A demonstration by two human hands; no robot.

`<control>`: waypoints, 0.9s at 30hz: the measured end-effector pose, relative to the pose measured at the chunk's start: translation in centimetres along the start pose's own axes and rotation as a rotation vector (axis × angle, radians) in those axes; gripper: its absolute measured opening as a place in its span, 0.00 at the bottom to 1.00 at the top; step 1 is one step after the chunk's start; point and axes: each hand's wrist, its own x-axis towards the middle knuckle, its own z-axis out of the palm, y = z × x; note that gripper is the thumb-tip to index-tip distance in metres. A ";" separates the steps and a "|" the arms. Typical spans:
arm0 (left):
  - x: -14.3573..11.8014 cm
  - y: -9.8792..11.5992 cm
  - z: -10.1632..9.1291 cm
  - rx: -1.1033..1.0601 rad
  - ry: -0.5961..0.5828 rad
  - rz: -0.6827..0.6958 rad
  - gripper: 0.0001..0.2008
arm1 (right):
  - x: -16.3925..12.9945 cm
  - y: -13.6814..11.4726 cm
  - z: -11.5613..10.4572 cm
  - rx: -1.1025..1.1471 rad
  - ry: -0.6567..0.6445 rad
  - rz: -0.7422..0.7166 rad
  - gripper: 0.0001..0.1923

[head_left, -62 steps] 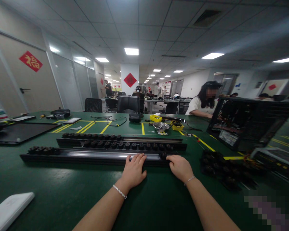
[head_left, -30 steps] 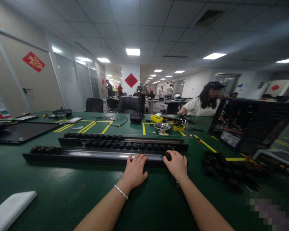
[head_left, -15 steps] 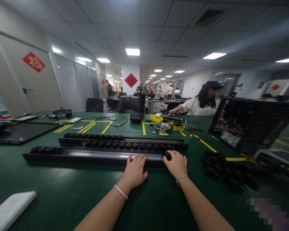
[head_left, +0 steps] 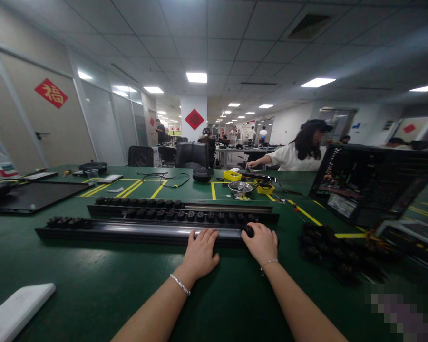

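Resting flat on the near black rail (head_left: 128, 231), the left hand (head_left: 199, 254) lies in the lower middle of the frame with its fingers spread wide and holding nothing. The right hand (head_left: 261, 244) is just beside it on the right, at the right end of the same rail, and its fingers curl narrowly around a small black knob (head_left: 248, 231); whether they really pinch it, I cannot tell. This rail runs from the middle left of the frame to the hands, and some more knobs sit at its left end. A second rail (head_left: 185, 213) with a long row of knobs lies parallel just behind it. To the right of the right hand, near it, is a pile of black parts (head_left: 328, 251). Between the hands and the bottom edge the green table (head_left: 92, 285) is bare. A white flat box (head_left: 16, 311) lies in the lower left corner, well apart. An open computer case (head_left: 371, 185) stands at the right. A co-worker (head_left: 299, 156) sits at the far side of the table.
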 end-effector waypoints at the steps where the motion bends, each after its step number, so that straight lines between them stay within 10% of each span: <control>1: 0.0 0.0 0.0 -0.004 0.001 -0.001 0.28 | 0.0 0.0 0.0 0.001 0.003 0.000 0.18; 27: 0.0 0.0 -0.1 0.019 -0.013 -0.004 0.29 | 0.1 0.1 0.2 0.022 0.044 0.044 0.15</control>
